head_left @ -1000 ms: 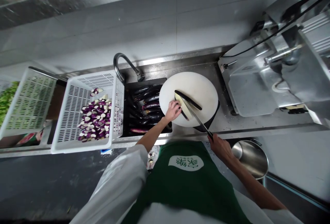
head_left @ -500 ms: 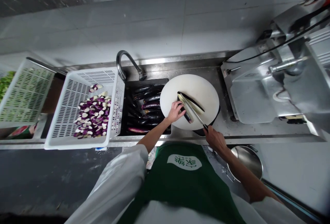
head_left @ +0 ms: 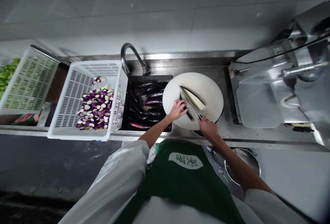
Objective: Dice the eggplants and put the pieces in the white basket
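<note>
Single cam, worn on the person's head, tilted steeply forward and down over their dark green apron [head_left: 185, 189]. Wide lens, bendy edges. Round white plastic cutting board [head_left: 210, 91] sits close, mid-frame, on the stainless steel counter [head_left: 227, 129]; grey tiled wall [head_left: 154, 18] fills the top.

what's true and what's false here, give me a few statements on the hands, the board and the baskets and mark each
The right hand holds a knife over the eggplant on the round white cutting board. True.
The left hand hangs free, touching nothing. False: it holds the eggplant down.
The white basket holds cut eggplant pieces. True.
The sink is empty. False: whole eggplants lie in it.
</note>
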Tool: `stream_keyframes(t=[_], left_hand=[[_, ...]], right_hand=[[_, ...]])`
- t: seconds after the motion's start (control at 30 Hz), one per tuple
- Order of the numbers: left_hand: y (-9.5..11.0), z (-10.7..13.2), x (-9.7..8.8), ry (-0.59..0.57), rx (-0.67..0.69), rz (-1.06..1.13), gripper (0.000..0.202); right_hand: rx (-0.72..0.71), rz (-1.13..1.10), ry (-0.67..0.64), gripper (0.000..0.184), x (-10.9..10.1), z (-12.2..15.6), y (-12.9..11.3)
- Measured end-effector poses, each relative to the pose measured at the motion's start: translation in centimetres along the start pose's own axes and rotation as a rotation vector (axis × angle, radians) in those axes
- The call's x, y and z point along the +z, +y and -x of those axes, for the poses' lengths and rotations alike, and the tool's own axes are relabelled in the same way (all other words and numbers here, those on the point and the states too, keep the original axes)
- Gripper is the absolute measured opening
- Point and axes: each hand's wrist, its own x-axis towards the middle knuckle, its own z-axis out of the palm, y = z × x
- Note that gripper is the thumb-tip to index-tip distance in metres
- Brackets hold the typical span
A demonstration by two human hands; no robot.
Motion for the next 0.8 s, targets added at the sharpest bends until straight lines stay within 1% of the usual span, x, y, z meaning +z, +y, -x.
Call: stream_keyframes(t=[0.07, 0.17, 0.27, 0.33, 0.43, 0.53, 0.63, 0.8], left_hand=[[-0.2, 0.2, -0.2, -0.023, 0.001, -0.010, 0.032], [-0.5, 0.9, -0.8, -0.027, -0.023, -0.044, 0.032], [-0.6, 1.6, -1.1, -0.014, -0.029, -0.065, 0.029], [-0.6, 1.9, -1.1, -0.007, -0.019, -0.061, 0.027], [-0.5, 1.9, -1.1, -0.002, -0.005, -0.067, 0.027], [-0.4, 1.8, -1.1, -0.007, 0.028, -0.067, 0.029], [-0.3, 1.6, -1.2, -0.025, 0.027, -0.048, 0.032], [-0.2, 1.6, -1.3, -0.039, -0.005, -0.032, 0.032]], right_hand=[[0.004, -0.002, 0.011, 0.037, -0.6, -0.6, -0.1], [-0.004, 0.000, 0.023, 0.036, -1.1, -0.3, 1.0], [0.009, -0.018, 0.003, 0.036, -1.0, 1.5, 2.5], [0.014, -0.043, -0.016, 0.036, -0.6, 3.2, 2.9], [-0.008, -0.072, -0.042, 0.035, -0.2, 5.4, 2.6], [-0.026, -0.083, -0.069, 0.032, 0.0, 6.7, 1.8], [-0.037, -0.089, -0.081, 0.030, 0.0, 7.0, 1.4], [-0.063, -0.055, -0.066, 0.029, -0.4, 6.5, 1.7]])
